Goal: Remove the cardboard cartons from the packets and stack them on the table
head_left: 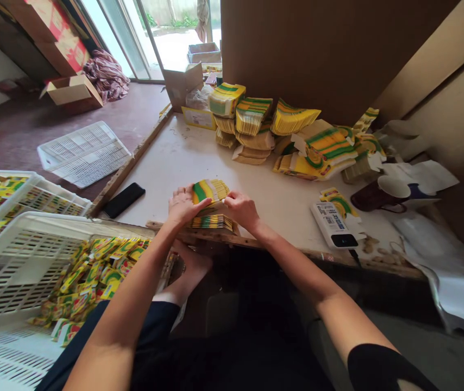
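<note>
Standing at the far left, at about nine o'clock, a white plastic slatted crate (20, 228) holds a loose heap of small yellow and green folded cartons (93, 271). Further in, at ten o'clock from the hands, a flat black phone (124, 199) lies on the pale worn table top (183, 157). At the table's near edge the left hand (183, 205) grasps the left side of a thin stack of flat yellow, green and white printed cardboard sheets (211, 203). The top sheets are lifted and fanned a little, and the lower ones lie flat on the wooden edge. The right hand (240, 209) grips the right side of the same stack, fingers curled on it. At one o'clock, tall bundles of the same yellow-green cardboard (289, 130) are piled against a brown board. At three o'clock lies a white device with a black screen (333, 222), and just beyond it a dark red mug (378, 194).
</note>
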Motion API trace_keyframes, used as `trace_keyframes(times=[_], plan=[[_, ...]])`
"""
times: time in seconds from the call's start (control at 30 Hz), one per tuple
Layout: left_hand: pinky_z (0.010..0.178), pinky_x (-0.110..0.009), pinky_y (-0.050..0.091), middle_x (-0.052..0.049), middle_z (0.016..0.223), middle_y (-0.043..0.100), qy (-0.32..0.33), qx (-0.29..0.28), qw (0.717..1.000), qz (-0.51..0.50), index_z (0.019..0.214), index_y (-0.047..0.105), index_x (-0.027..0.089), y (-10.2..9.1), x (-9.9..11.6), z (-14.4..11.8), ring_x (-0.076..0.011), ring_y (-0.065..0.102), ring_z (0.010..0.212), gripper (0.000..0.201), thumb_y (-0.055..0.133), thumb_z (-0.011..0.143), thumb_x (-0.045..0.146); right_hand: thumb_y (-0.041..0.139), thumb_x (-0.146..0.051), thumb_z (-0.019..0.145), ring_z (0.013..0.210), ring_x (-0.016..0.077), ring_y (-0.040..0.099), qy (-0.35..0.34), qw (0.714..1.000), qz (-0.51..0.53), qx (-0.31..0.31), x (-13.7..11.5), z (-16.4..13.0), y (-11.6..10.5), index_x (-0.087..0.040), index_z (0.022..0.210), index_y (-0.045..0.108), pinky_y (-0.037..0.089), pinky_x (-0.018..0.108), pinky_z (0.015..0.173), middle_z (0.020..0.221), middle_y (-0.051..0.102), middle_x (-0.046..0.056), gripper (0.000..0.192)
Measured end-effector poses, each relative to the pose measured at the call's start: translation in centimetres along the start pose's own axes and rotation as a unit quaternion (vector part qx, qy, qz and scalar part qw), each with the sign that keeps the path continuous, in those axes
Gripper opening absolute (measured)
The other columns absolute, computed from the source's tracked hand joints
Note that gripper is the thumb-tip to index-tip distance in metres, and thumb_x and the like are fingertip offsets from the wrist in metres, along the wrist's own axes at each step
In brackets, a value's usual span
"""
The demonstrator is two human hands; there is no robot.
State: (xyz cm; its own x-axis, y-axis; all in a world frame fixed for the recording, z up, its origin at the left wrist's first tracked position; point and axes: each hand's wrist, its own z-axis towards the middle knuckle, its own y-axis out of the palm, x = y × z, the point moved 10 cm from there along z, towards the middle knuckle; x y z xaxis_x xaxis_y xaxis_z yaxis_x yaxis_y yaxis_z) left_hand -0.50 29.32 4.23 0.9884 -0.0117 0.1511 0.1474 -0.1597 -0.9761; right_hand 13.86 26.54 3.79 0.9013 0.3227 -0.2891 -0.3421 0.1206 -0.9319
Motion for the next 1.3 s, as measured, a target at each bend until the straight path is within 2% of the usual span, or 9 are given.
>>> trace_keyframes(times=[0.27,0.43,0.63,0.77,1.0,1.07,1.2,1.3], plan=[[0.099,-0.043,0.039,-0.017,0.133,0.053,0.004,0.008,1.000,0.008,0.142,0.036,0.016,0.1,-0.1,0.2,-0.0351,0.046,0.124,0.078,0.042,0.081,0.063,0.049,-0.011,0.087,0.091,0.0195,0.057,0.025,1.000,0.001,-0.015,0.1,0.4,0.0,-0.018,0.089,0.065,0.040,0.026,0.072,0.102,0.065,0.010,0.018],[0.099,-0.042,0.039,-0.019,0.132,0.052,0.014,0.008,1.000,0.018,0.141,0.036,0.014,0.0,0.1,0.0,-0.0346,0.046,0.124,0.076,0.043,0.082,0.062,0.048,-0.016,0.087,0.093,0.0228,0.059,0.051,0.998,-0.004,-0.036,-0.1,0.9,0.3,-0.017,0.098,0.063,0.042,0.029,0.076,0.101,0.066,0.012,0.018],[0.096,-0.041,0.040,-0.020,0.129,0.051,0.036,0.001,0.998,0.047,0.141,0.034,0.011,0.1,0.3,-0.1,-0.0356,0.048,0.120,0.086,0.053,0.076,0.064,0.047,-0.024,0.088,0.091,0.0246,0.063,0.093,0.993,-0.011,-0.073,0.0,1.3,0.6,-0.015,0.105,0.063,0.043,0.029,0.072,0.104,0.068,0.014,0.024],[0.094,-0.040,0.040,-0.020,0.129,0.051,0.035,0.002,0.998,0.051,0.139,0.035,0.011,0.1,0.4,-0.1,-0.0355,0.047,0.120,0.079,0.050,0.079,0.061,0.046,-0.024,0.089,0.093,0.0250,0.065,0.118,0.989,-0.005,-0.088,0.2,1.4,0.6,-0.014,0.104,0.066,0.045,0.029,0.072,0.106,0.069,0.015,0.027],[0.092,-0.042,0.040,-0.021,0.127,0.053,0.037,0.010,0.997,0.063,0.137,0.036,0.010,0.1,0.6,-0.1,-0.0367,0.047,0.119,0.076,0.045,0.082,0.061,0.054,-0.028,0.085,0.093,0.0251,0.067,0.160,0.981,0.049,-0.102,0.7,1.8,1.0,-0.014,0.091,0.074,0.046,0.029,0.076,0.099,0.073,0.016,0.025],[0.092,-0.042,0.041,-0.021,0.126,0.053,0.035,0.012,0.997,0.067,0.137,0.036,0.010,0.2,0.6,-0.1,-0.0365,0.048,0.119,0.076,0.043,0.082,0.062,0.054,-0.027,0.085,0.088,0.0230,0.067,0.176,0.976,0.079,-0.101,1.0,1.9,1.3,-0.014,0.086,0.075,0.046,0.027,0.074,0.092,0.075,0.014,0.024],[0.091,-0.042,0.041,-0.021,0.126,0.054,0.036,0.013,0.997,0.066,0.137,0.037,0.012,0.2,0.6,-0.1,-0.0361,0.048,0.119,0.073,0.042,0.083,0.061,0.052,-0.029,0.086,0.064,0.0139,0.063,0.186,0.960,0.170,-0.124,0.9,1.5,2.7,-0.015,0.073,0.074,0.043,0.021,0.060,0.069,0.072,0.005,0.028],[0.092,-0.043,0.041,-0.022,0.126,0.053,0.041,0.012,0.997,0.063,0.137,0.037,0.011,0.2,0.6,0.0,-0.0369,0.049,0.119,0.073,0.043,0.083,0.060,0.051,-0.027,0.086,0.054,0.0091,0.055,0.178,0.946,0.233,-0.135,0.0,1.1,3.7,-0.015,0.076,0.073,0.040,0.018,0.054,0.062,0.067,-0.001,0.027]])
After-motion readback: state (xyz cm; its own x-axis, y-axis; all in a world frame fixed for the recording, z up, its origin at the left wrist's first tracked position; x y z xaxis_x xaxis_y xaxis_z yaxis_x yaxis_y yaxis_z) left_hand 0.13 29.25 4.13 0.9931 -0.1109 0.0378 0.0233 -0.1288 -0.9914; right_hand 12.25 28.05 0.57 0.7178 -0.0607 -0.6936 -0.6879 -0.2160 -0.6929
